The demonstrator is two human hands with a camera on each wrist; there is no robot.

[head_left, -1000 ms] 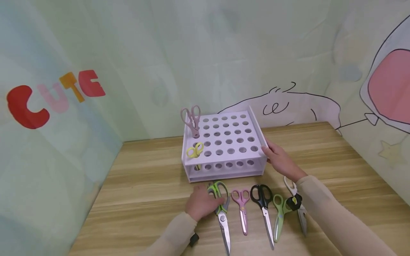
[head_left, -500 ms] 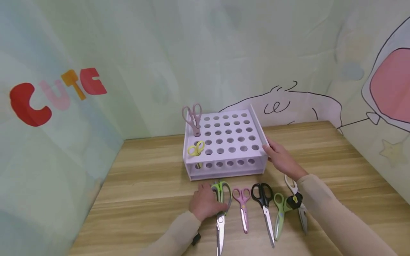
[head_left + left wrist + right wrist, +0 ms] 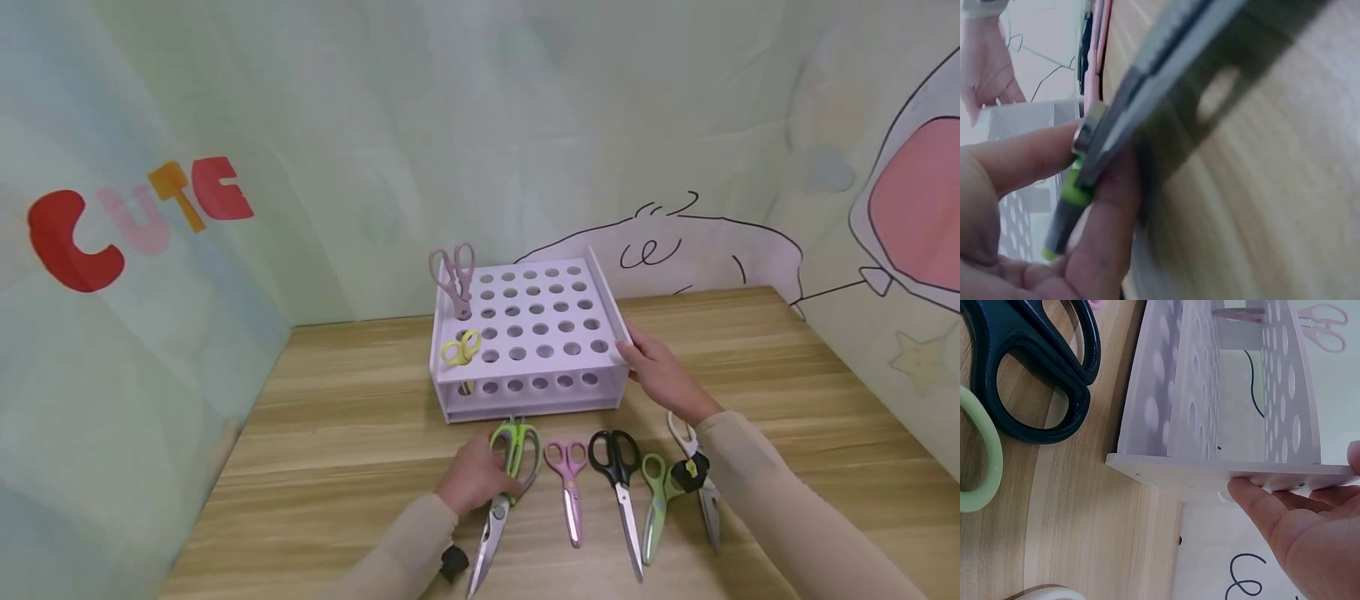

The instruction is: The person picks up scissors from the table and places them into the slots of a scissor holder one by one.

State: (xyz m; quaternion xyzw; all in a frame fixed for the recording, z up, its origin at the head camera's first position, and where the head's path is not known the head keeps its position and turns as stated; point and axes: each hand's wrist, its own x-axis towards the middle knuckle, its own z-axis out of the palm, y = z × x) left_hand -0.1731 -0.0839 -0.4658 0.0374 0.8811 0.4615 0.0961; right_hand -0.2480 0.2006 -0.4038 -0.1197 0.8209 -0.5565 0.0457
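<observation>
My left hand (image 3: 476, 477) pinches the green-and-grey scissors (image 3: 515, 450) near the pivot, between thumb and fingers. Their blades point toward me and slant left; in the left wrist view the blades (image 3: 1147, 87) stand off the wood above a shadow. At the rack's right side, my right hand (image 3: 660, 375) grips the side panel (image 3: 1210, 472), thumb over its upper edge and fingers along the outside. The white rack (image 3: 525, 367) has rows of round holes. Mauve scissors (image 3: 459, 287) and small yellow scissors (image 3: 461, 348) stand handles up in its left column.
Right of the left hand lie pink scissors (image 3: 572, 492), black-handled scissors (image 3: 622, 492), light green scissors (image 3: 655, 508) and white-handled scissors (image 3: 705, 500) with a black part. A black object (image 3: 453, 562) shows beside the left sleeve. Printed cloth walls (image 3: 360, 167) bound the wooden table (image 3: 330, 467).
The left hand has taken hold of the green-and-grey scissors, and their blade tips have swung to the left. The right hand stays on the rack.
</observation>
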